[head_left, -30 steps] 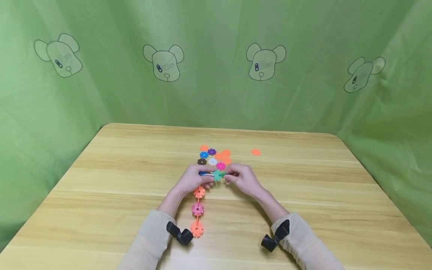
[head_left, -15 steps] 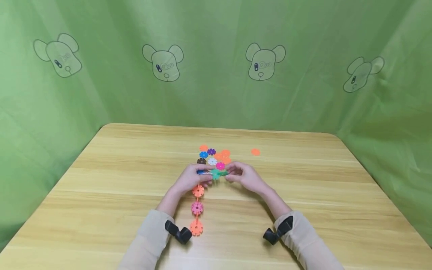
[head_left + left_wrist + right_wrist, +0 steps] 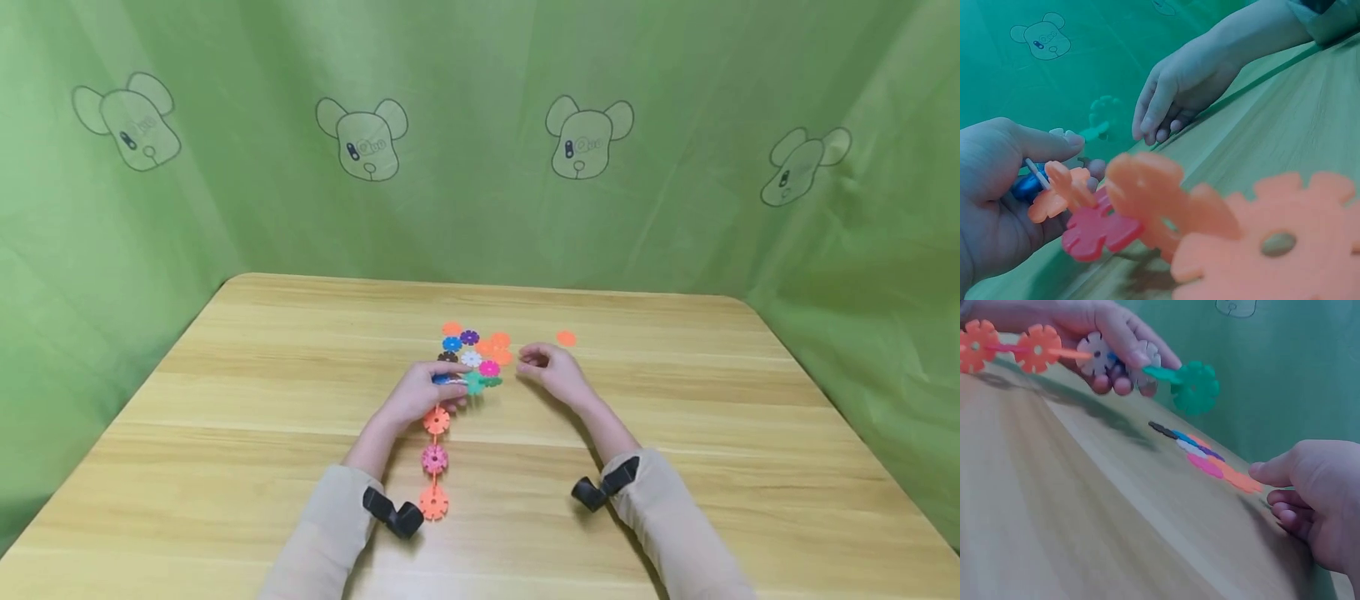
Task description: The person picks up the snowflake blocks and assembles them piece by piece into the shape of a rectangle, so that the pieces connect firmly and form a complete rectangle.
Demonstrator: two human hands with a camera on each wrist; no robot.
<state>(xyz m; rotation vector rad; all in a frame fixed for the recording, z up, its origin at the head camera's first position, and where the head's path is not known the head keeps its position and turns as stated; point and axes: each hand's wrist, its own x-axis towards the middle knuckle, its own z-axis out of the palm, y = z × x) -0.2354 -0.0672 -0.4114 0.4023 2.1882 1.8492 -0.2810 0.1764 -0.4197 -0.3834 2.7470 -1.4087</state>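
My left hand (image 3: 411, 397) pinches a chain of interlocking plastic snowflake discs between thumb and fingers. From that grip, orange and pink discs (image 3: 434, 458) trail toward the near edge, ending in an orange disc (image 3: 433, 503). Beyond the fingertips the chain ends in two green discs (image 3: 1195, 387), set crosswise. Whitish discs (image 3: 1094, 353) and a blue one (image 3: 1027, 187) sit at the grip, partly hidden by the fingers. To the right, my right hand (image 3: 557, 375) hovers low over the table with loosely bent fingers and nothing between them, beside the loose orange discs (image 3: 498, 347).
Loose discs lie flat past the left hand: magenta (image 3: 489, 368), white (image 3: 471, 358), brown (image 3: 447, 357), blue (image 3: 452, 343), purple (image 3: 469, 337) and orange (image 3: 452, 329). A lone orange disc (image 3: 566, 338) lies farther right. Green curtain surrounds the wooden table (image 3: 675, 375).
My right hand has let go of the green disc at the chain's end and moved right and away from me. The left hand, still holding the chain, has shifted slightly left.
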